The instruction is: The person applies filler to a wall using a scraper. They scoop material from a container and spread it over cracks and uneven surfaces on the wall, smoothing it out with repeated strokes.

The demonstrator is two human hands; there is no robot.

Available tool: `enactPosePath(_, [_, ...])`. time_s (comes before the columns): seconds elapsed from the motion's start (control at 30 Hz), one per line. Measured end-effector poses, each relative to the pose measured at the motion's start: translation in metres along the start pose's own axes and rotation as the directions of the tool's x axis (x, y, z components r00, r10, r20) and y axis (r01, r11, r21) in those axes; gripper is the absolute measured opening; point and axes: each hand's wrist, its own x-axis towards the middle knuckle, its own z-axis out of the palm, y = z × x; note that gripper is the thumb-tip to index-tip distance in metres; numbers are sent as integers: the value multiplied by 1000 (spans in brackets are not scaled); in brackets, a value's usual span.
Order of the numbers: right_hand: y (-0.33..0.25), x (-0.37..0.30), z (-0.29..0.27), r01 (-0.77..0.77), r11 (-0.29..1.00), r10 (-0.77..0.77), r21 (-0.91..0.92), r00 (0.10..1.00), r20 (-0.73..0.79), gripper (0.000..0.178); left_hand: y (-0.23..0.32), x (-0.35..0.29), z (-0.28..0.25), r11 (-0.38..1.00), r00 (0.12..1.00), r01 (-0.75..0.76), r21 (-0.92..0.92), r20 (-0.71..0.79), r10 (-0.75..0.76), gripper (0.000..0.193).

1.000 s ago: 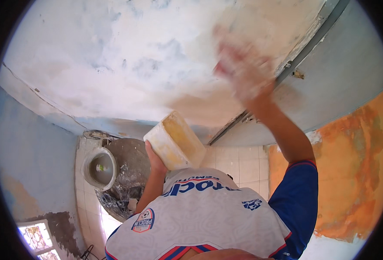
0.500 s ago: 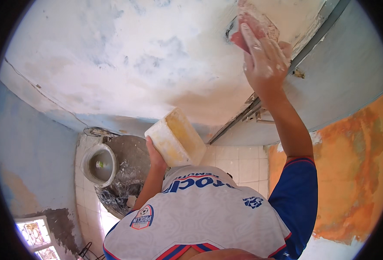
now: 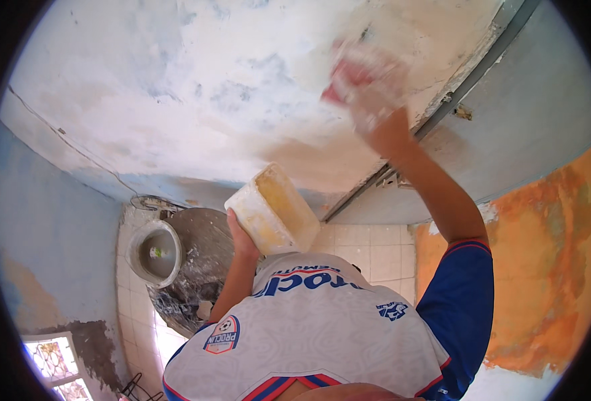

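Observation:
My left hand [image 3: 243,235] is closed on the side of a rectangular plastic tub [image 3: 258,212], white outside with a yellowish inside and smears of pale paste. The tub is held tilted in front of my chest. Up at the wall, my right hand [image 3: 379,110], blurred by motion and whitened with paste, grips a flat red tool smeared with white putty [image 3: 354,77]; its exact kind is hard to make out. The tool is at the patchy white and blue wall [image 3: 228,87], near a dark crack-like mark.
A grey conduit strip [image 3: 466,83] runs slantwise along the wall's right side. Lower left, a round white bucket [image 3: 135,257] stands on a grey, paste-stained surface [image 3: 205,227]. A thin cable [image 3: 88,155] hangs on the left wall. Pale floor tiles [image 3: 369,244] and an orange wall [image 3: 536,267] lie right.
My right hand has swept left and somewhat down along the wall with the red tool. My left hand and the tub have hardly moved.

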Motion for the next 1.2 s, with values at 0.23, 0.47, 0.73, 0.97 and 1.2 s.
enactPosePath(0.23, [-17,21,-46,80,997,-80,-4,993,-81,28,-4,-2,-12,997,1000,14,-79,-7,-14,77])
enactPosePath(0.47, [6,6,-29,14,989,-40,-145,984,-175,31,-8,4,-18,1000,999,29,12,20,-29,78])
enactPosePath(0.73, [-8,-2,-53,-40,999,30,-37,972,-233,39,-6,-5,-10,997,999,50,-54,7,-49,74])
enactPosePath(0.97, [28,-6,-74,-237,916,137,-322,943,-303,43,-6,-1,-6,998,999,38,-49,13,-38,74])
enactPosePath(1.2, [38,-5,-79,-207,905,67,-370,932,-357,49,-9,-4,-12,998,998,43,-51,56,-40,75])
